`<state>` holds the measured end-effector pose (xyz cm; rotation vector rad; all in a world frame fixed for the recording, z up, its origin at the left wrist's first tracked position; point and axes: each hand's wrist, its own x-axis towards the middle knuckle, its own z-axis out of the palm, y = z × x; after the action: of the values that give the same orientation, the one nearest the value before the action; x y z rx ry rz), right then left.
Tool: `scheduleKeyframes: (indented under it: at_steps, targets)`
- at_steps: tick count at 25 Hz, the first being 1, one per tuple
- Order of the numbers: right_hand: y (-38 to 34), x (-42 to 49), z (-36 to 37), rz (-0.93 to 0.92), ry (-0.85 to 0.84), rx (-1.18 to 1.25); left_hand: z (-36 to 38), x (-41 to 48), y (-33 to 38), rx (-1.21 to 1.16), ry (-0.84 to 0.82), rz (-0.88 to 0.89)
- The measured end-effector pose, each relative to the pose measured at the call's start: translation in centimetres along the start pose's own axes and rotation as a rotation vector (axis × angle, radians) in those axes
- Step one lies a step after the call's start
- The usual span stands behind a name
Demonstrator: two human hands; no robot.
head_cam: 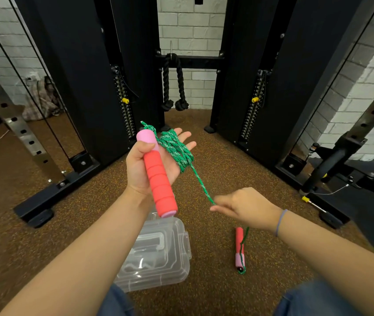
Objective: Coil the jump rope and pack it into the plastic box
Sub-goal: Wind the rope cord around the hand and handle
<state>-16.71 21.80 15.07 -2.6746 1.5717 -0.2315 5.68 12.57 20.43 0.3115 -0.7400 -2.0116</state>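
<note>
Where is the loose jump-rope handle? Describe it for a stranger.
On the brown speckled floor, right of the clear plastic box, lies a red foam handle with a pink end. Unlike its twin handle in the left hand, nothing holds it.

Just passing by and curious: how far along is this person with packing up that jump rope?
Done: several green loops sit wound around the left hand, whose thumb clamps one red handle. In hand: the right hand pinches the loose strand. Left: the second handle lies on the floor, and the plastic box looks shut, no rope inside.
</note>
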Motion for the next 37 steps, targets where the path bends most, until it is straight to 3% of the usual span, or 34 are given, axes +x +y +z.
scheduleKeyframes:
  at_steps: [5,12,15,21,24,26,28,30,32,34,37]
  targets:
    - [-2.9,0.6,-2.4,-0.281,0.1,-0.138,0.4,-0.1,-0.6,0.128,-0.028,-0.03]
    - [-1.3,2.6,-8.2,-0.328,0.195,-0.291,0.9,-1.3,-1.6,1.096,-0.197,-0.256]
    - [-0.5,3.7,-10.0,-0.236,0.192,-0.193,2.3,-1.6,-1.8,1.265,-0.316,-0.303]
    - [1.6,4.4,-10.9,0.271,-0.266,0.853,1.4,-2.1,-0.3,0.761,-0.532,-0.681]
    - [3.1,3.2,-11.0,0.413,-0.495,1.347,0.8,-2.4,0.1,0.534,-0.516,-0.631]
    - [3.8,2.8,-10.2,0.374,-0.593,1.56,0.8,-2.6,-0.2,0.397,-0.463,-0.544]
    - [4.2,2.9,-9.0,0.291,-0.658,1.64,2.0,-2.9,-0.6,0.158,-0.569,-0.463]
    - [4.3,3.1,-8.0,0.278,-0.658,1.655,2.8,-2.8,-1.2,-0.041,-0.57,-0.399]
    - [4.0,3.4,-7.0,0.333,-0.582,1.625,3.4,-2.4,-2.0,-0.121,-0.583,-0.365]
    - [3.2,3.6,-6.1,0.42,-0.496,1.531,3.6,-2.1,-2.2,-0.113,-0.492,-0.282]
    - [1.4,3.6,-5.6,0.411,-0.505,1.217,3.7,-1.5,-2.0,-0.122,-0.381,-0.127]
